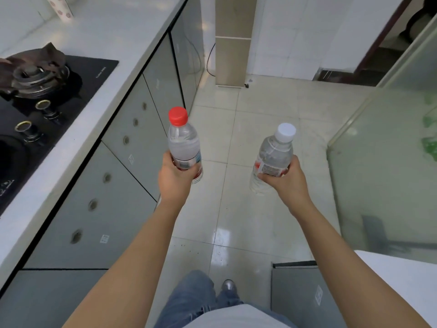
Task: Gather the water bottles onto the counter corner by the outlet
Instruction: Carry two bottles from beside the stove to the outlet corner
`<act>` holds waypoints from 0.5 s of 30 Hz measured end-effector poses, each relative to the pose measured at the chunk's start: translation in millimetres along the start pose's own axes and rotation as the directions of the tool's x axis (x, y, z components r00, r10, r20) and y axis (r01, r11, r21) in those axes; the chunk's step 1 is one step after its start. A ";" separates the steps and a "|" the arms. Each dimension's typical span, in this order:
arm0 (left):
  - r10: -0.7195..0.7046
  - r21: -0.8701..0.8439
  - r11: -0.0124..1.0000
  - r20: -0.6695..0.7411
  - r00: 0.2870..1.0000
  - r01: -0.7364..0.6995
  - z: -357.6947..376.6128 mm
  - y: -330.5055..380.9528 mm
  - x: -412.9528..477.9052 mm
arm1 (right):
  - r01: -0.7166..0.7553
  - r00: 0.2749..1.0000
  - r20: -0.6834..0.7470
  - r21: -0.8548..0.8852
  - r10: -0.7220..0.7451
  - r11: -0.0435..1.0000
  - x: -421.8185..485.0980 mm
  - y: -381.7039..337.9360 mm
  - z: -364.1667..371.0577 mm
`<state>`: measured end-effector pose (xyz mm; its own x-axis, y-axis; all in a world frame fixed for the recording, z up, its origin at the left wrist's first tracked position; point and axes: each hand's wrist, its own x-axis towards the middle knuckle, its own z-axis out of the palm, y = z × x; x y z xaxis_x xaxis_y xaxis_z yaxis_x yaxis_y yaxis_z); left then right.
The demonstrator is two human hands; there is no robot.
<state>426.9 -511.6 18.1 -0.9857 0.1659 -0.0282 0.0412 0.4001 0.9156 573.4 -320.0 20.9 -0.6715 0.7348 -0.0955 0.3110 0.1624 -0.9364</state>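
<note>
A red-capped bottle (183, 140) is held upright in the left grip (176, 176), which is wrapped round its label. A white-capped bottle (274, 152) is clasped in the right grip (287, 179), with its cap tilted to the right. Both are carried in the air over the tiled floor (236, 221), well apart from each other.

The counter (101, 29) runs along the left. A black gas hob (71, 91) is set into it, and a dark cloth (47, 55) is draped over one burner. Grey cabinet doors (113, 185) are seen below. A glass partition (390, 150) stands on the right, and a beige column (233, 43) at the far end.

The hob is cut off by the left edge. The bottle labels are partly covered by fingers, and their print cannot be read.
</note>
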 end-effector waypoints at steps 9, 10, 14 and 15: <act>-0.018 0.010 1.000 -0.038 0.999 0.018 13.0 -1.1 54.4 | -0.015 0.999 0.048 0.014 0.014 1.000 57.9 -5.7 24.1; -0.014 0.009 1.000 -0.038 0.999 0.015 15.9 -2.0 65.2 | -0.018 0.998 0.054 0.015 0.017 1.000 67.3 -7.1 29.5; -0.013 0.005 1.000 -0.025 1.000 0.013 27.6 -6.1 118.6 | -0.026 0.998 0.051 0.012 0.025 1.000 110.3 -14.2 55.3; -0.013 0.003 1.000 -0.018 1.000 0.013 29.9 -6.5 134.9 | -0.027 0.999 0.042 0.015 0.026 1.000 122.7 -17.8 62.5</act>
<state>298.6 -464.8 -3.7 -0.9889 0.1451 -0.0326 0.0293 0.4051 0.9138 443.5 -273.9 4.8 -0.6912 0.7102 -0.1340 0.3183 0.1326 -0.9387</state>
